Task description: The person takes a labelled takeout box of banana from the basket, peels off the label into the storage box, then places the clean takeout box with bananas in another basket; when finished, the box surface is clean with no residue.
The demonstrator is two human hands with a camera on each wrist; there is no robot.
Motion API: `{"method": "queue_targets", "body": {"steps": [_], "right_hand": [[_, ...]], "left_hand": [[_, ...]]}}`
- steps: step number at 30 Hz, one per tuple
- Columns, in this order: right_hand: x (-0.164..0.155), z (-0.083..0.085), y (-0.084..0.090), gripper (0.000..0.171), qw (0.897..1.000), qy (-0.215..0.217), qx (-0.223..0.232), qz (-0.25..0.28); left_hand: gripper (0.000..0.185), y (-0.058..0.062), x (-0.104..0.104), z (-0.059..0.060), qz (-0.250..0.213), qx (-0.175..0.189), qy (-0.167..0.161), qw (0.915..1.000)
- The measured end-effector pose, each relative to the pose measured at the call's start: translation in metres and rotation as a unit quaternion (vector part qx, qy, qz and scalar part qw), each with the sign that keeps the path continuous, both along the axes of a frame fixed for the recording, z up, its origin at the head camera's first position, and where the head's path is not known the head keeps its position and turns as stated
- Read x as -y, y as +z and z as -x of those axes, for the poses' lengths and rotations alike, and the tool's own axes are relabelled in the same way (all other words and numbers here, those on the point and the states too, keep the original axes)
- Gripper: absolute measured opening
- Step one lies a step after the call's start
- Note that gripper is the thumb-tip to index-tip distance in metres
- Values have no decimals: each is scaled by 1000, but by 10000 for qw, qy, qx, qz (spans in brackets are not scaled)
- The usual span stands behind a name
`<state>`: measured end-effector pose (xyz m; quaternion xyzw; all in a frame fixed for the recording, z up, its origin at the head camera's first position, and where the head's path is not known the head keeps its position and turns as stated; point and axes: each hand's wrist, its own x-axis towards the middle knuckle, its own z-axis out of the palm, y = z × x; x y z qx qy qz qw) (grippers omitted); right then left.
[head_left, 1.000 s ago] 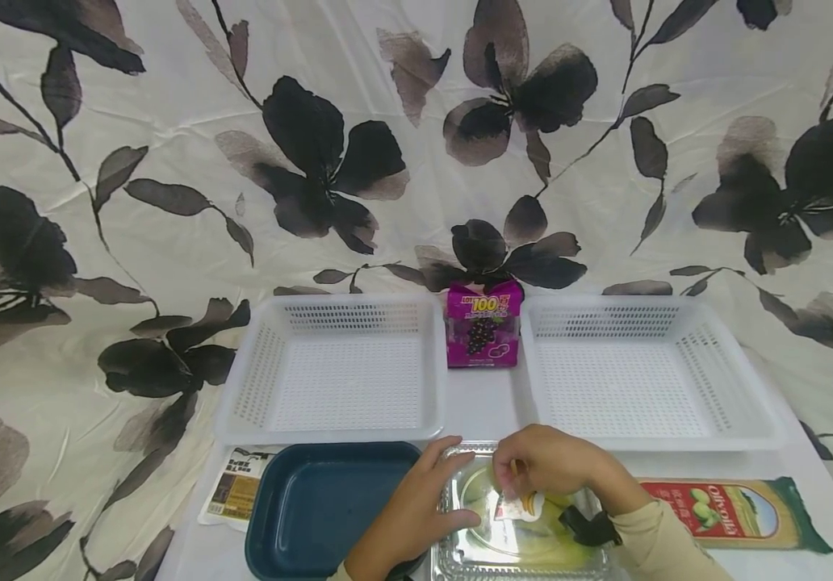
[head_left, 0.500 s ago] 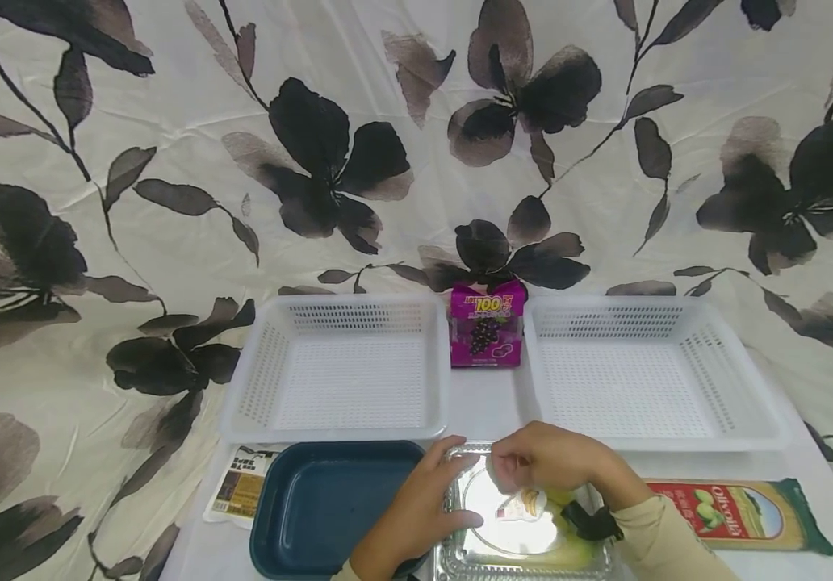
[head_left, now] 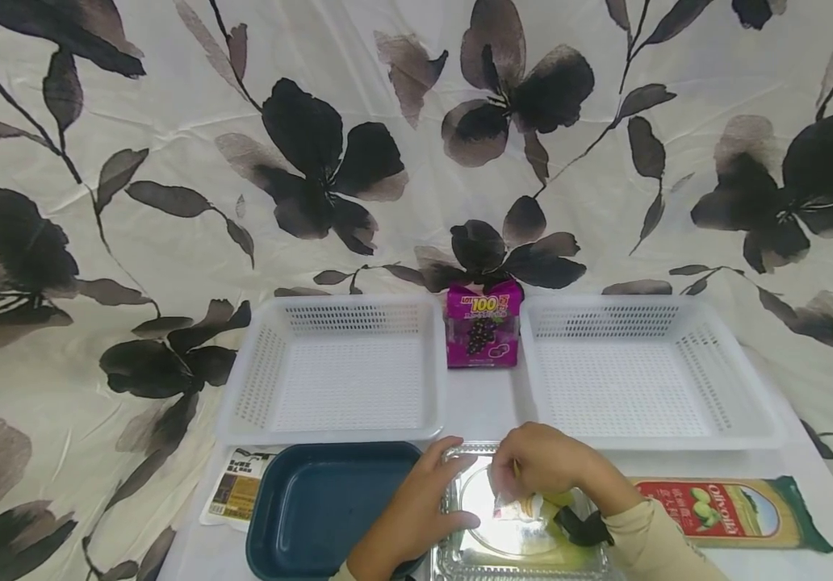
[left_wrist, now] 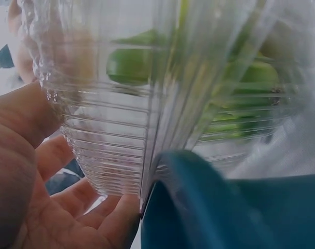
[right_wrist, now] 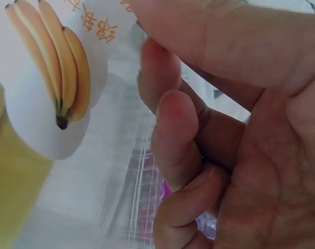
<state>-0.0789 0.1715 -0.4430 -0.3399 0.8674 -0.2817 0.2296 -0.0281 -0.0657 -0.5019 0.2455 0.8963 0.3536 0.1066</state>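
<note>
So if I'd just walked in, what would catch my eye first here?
Probably the huge dark-flower cloth draped behind and under everything. Next, the bright purple grape carton standing between two white baskets. At the near edge, the left hand steadies a clear plastic box beside a blue tray, while the right hand pinches its banana label.

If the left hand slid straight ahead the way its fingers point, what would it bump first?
Probably the clear ribbed plastic container of green fruit: the left hand already touches its side, beside the dark teal tray.
</note>
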Motion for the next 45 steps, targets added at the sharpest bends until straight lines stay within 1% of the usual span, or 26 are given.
{"method": "queue_targets", "body": {"steps": [3,8,12,17,22,29,35,45], "right_hand": [[0,0,0,18,10000,17,-16,-3],[-3,-1,0,18,9995,275,-105,61],[-5,-2,-1,19,9990,395,-184,40],[-8,-2,-1,21,9993,359,-31,67],[-11,0,0,16,9991,363,220,98],[-13,2,1,12,9982,488,332,108],[-14,3,1,10,9978,444,487,100],[-17,5,1,10,9961,558,632,280]], "left_hand": [[74,1,0,0,17,14,-17,10000],[74,3,1,0,7,68,-42,10000],[74,1,1,0,8,55,-54,10000],[74,-1,0,0,-10,-41,-72,10000],[74,0,0,1,1,-40,-79,10000],[73,2,0,0,32,29,-72,10000],[74,2,1,1,47,66,-68,9999],[73,2,1,1,33,58,-76,9999]]}}
